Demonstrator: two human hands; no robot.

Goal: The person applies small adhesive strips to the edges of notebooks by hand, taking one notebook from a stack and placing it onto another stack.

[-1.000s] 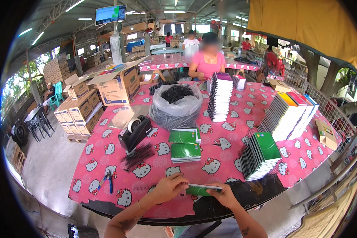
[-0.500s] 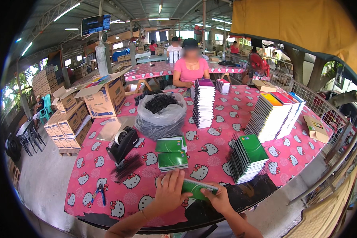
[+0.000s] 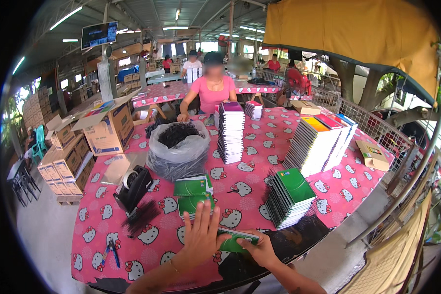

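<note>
My right hand (image 3: 260, 249) grips a green spiral notebook (image 3: 236, 244) at its right end, the thumb pressed on the cover, low over the near table edge. At the notebook's left end is my left hand (image 3: 201, 234), its fingers stretched out and its thumb next to the notebook. Whether that thumb touches it I cannot tell. Just beyond my left fingers lie small piles of green notebooks (image 3: 193, 187). To the right stands a taller stack of green notebooks (image 3: 298, 186) with black spirals. Left of my left hand are loose black binding coils (image 3: 141, 218) and pliers (image 3: 111, 254).
A black tape dispenser (image 3: 134, 189) and a plastic bag of black coils (image 3: 177, 159) stand at the left. Tall notebook stacks (image 3: 230, 134) rise farther back, with others (image 3: 312, 149) at right. A person in pink (image 3: 214, 93) sits across the patterned table (image 3: 250, 191).
My left hand has straightened and lifted its fingers. My right hand keeps hold of the notebook. The view has shifted right, and the person opposite now reaches an arm toward the bag.
</note>
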